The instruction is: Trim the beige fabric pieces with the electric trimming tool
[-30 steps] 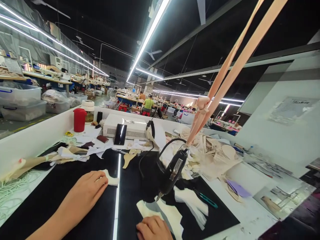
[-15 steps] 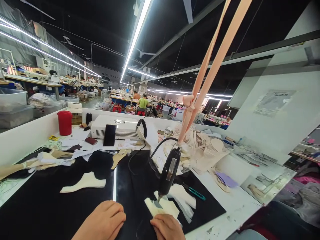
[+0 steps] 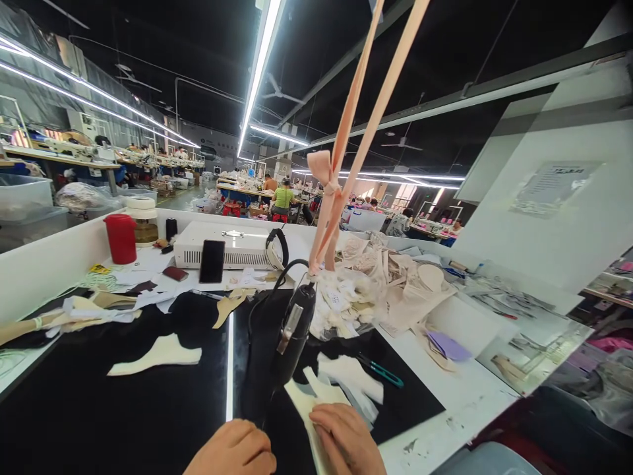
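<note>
My right hand [image 3: 349,435] has its fingers pressed together on a cream foam-like piece [image 3: 299,399], lying over the near part of it. My left hand [image 3: 235,448] rests curled on the black work surface [image 3: 163,422]; the undersides of its fingers are hidden. A black corded hand tool [image 3: 295,330] hangs tilted from knotted peach straps [image 3: 332,191], its lower end close to my left hand and its tip lost against the black. Other cream pieces [image 3: 351,376] lie just beyond my right hand. A separate cream piece [image 3: 158,355] lies flat at the left.
Teal thread snips [image 3: 383,371] lie right of the cream pieces. Behind stand a white vented box [image 3: 230,254], a phone [image 3: 212,260] and a red cup [image 3: 120,239]. Beige fabric parts [image 3: 395,284] are heaped at back right. People sit at sewing tables farther off.
The tool has swung left, away from the cream piece where its tip was. My left hand has moved right, and my right hand slightly right. The whole view has shifted a little.
</note>
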`<state>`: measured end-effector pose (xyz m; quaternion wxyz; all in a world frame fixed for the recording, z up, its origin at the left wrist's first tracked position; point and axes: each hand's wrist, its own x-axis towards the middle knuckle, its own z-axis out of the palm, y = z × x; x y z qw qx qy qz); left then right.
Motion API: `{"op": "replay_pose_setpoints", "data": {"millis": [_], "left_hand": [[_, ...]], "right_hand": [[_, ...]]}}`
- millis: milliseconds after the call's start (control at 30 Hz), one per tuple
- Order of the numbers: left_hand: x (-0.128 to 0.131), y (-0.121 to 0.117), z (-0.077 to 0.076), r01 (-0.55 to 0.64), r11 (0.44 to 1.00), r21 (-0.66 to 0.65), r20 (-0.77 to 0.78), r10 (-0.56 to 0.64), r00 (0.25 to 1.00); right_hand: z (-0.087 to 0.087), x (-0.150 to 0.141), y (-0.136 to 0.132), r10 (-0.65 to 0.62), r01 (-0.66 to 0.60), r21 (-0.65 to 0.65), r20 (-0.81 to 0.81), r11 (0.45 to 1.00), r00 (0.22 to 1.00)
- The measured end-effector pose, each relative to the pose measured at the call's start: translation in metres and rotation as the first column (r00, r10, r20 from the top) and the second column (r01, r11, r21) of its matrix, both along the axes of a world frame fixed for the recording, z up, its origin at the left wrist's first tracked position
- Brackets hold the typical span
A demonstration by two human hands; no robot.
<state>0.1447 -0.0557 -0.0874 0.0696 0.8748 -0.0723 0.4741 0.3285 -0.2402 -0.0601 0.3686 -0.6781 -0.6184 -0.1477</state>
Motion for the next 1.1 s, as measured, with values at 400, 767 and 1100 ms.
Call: {"op": "replay_pose_setpoints", "data": {"millis": [400,767,1100], "left_hand": [[0.009,-0.011,-0.023,0.031,0.999,-0.014,-0.013,-0.031,0.999],[0.01,-0.021,0.006,-0.066,0.99,0.127,-0.209,0.092,0.974],[0.022,-0.033,0.018,-0.129,0.976,0.176,-0.237,0.169,0.957]], "right_hand": [[-0.01,0.002,-0.008,-0.147,0.127,-0.131,-0.153,0.983,0.977],[-0.009,-0.002,0.0,-0.12,0.073,-0.201,-0.228,0.977,0.966],[0.008,-0.001,-0.007,-0.093,-0.002,-0.335,-0.266,0.942,0.959]]}}
